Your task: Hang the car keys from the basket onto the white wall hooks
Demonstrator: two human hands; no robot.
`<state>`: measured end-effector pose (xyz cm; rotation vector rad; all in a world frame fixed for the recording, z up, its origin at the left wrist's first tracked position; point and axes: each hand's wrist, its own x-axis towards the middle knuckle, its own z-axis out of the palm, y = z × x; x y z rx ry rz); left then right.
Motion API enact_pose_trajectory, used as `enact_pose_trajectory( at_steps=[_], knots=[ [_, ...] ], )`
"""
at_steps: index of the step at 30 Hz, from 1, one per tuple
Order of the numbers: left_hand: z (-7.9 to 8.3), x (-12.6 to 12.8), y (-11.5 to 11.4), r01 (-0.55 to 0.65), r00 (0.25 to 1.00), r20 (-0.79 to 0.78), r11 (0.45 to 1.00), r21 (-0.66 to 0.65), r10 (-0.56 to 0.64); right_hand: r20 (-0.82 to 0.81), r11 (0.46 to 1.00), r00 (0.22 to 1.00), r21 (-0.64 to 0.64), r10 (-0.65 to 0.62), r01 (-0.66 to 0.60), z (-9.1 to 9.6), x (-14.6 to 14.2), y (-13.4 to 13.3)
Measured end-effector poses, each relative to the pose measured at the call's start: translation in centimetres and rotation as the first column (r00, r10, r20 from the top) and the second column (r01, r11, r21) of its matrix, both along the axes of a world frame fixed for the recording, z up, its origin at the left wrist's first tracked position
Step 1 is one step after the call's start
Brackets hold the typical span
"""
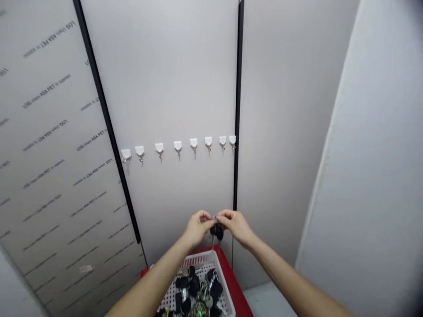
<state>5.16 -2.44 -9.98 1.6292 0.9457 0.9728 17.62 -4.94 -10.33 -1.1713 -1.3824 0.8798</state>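
Note:
My left hand point(198, 227) and my right hand point(234, 225) meet in front of the grey wall panel point(172, 79), their fingertips pinching a small metal key ring point(214, 219). Under the ring hangs a black key fob point(217, 231), with a thin metal key below it. A row of several white adhesive wall hooks point(177, 149) runs across the panel above my hands. Below my forearms, a white perforated plastic basket point(206, 259) holds a heap of black key fobs and metal keys point(198, 290).
The basket stands on a red surface point(233, 281). Grey panels with black vertical trim point(238, 88) surround the space, and the left one carries repeated printed text. A pale floor or ledge point(267, 301) shows at the bottom right.

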Motion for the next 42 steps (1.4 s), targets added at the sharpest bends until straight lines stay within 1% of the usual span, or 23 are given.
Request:
enact_pose_trajectory(
  at_steps=[1, 3, 5, 6, 9, 12, 15, 18, 22, 25, 28, 31, 32, 34, 35, 36, 37, 38, 39, 40, 41, 42],
  knots=[
    [1.1, 0.6, 0.4, -0.028, 1.000, 0.009, 0.997, 0.074, 0.028, -0.031, 0.999, 0.999, 0.022, -0.028, 0.029, 1.5, 0.7, 0.4],
    [3.3, 2.0, 1.0, -0.067, 0.998, 0.017, 0.970, 0.232, 0.064, -0.086, 0.992, 0.992, 0.079, -0.095, 0.102, 4.4, 1.9, 1.3],
    [5.5, 3.3, 1.3, -0.046, 0.999, 0.003, 0.935, 0.351, 0.048, -0.145, 0.976, 0.976, 0.125, -0.160, 0.178, 7.0, 3.2, 2.0],
    [6.6, 4.0, 1.4, -0.023, 1.000, -0.006, 0.921, 0.388, 0.027, -0.173, 0.967, 0.968, 0.144, -0.185, 0.210, 8.2, 3.7, 2.4],
    [9.6, 5.9, 1.6, 0.030, 0.999, -0.024, 0.900, 0.436, -0.022, -0.214, 0.938, 0.949, 0.209, -0.232, 0.276, 11.0, 5.2, 3.4],
    [11.8, 7.3, 1.9, 0.031, 0.998, -0.059, 0.901, 0.433, -0.006, -0.208, 0.909, 0.938, 0.260, -0.275, 0.325, 12.9, 6.3, 4.6],
    [13.0, 8.3, 2.6, 0.031, 0.995, -0.100, 0.906, 0.423, 0.013, -0.184, 0.878, 0.921, 0.286, -0.343, 0.384, 14.0, 6.9, 6.0],
    [13.7, 9.0, 3.3, 0.042, 0.989, -0.144, 0.896, 0.442, 0.024, -0.166, 0.841, 0.895, 0.307, -0.415, 0.446, 14.6, 7.4, 7.1],
    [14.0, 9.8, 4.1, 0.083, 0.975, -0.218, 0.862, 0.501, 0.033, -0.096, 0.786, 0.842, 0.316, -0.530, 0.531, 15.2, 8.0, 8.1],
    [13.8, 10.0, 4.2, 0.100, 0.970, -0.240, 0.855, 0.509, 0.029, -0.063, 0.779, 0.828, 0.305, -0.557, 0.547, 15.3, 8.2, 8.5],
    [13.2, 9.6, 3.9, 0.072, 0.969, -0.243, 0.876, 0.477, 0.053, -0.029, 0.789, 0.830, 0.295, -0.557, 0.539, 15.2, 8.4, 8.9],
    [11.7, 8.3, 3.2, 0.048, 0.965, -0.253, 0.912, 0.407, 0.062, 0.004, 0.783, 0.817, 0.291, -0.576, 0.550, 14.9, 8.5, 9.0],
    [10.9, 7.6, 3.0, 0.038, 0.965, -0.255, 0.922, 0.385, 0.066, 0.013, 0.765, 0.800, 0.303, -0.600, 0.569, 14.7, 8.5, 8.9],
    [8.6, 5.9, 2.4, 0.010, 0.961, -0.261, 0.936, 0.351, 0.088, 0.018, 0.704, 0.749, 0.356, -0.663, 0.614, 13.3, 8.4, 8.3],
    [7.2, 4.8, 2.1, -0.002, 0.957, -0.274, 0.943, 0.332, 0.098, 0.020, 0.675, 0.727, 0.389, -0.687, 0.627, 12.2, 8.1, 7.8],
    [5.5, 3.7, 1.7, -0.010, 0.950, -0.293, 0.951, 0.308, 0.105, 0.036, 0.666, 0.720, 0.416, -0.693, 0.620, 10.6, 7.7, 7.2],
    [3.7, 2.5, 1.3, -0.017, 0.943, -0.315, 0.961, 0.278, 0.108, 0.077, 0.691, 0.738, 0.426, -0.671, 0.584, 8.7, 7.1, 6.4],
    [1.8, 1.3, 0.9, -0.023, 0.934, -0.340, 0.970, 0.243, 0.107, 0.151, 0.756, 0.779, 0.411, -0.608, 0.510, 6.5, 6.3, 5.5],
    [-0.1, 0.1, 0.4, -0.025, 0.923, -0.371, 0.978, 0.208, 0.103, 0.258, 0.841, 0.825, 0.368, -0.503, 0.397, 4.0, 5.3, 4.3],
    [-2.0, -1.0, -0.2, -0.016, 0.908, -0.409, 0.984, 0.177, 0.088, 0.379, 0.919, 0.853, 0.301, -0.360, 0.254, 1.5, 4.3, 3.0],
    [-3.8, -2.0, -0.8, 0.007, 0.889, -0.453, 0.988, 0.152, 0.063, 0.499, 0.974, 0.847, 0.207, -0.185, 0.091, -0.9, 3.1, 1.7],
    [-5.4, -2.9, -1.4, 0.042, 0.864, -0.502, 0.990, 0.135, 0.032, 0.596, 0.992, 0.802, 0.117, -0.028, -0.052, -3.2, 2.0, 0.4]
  ],
)
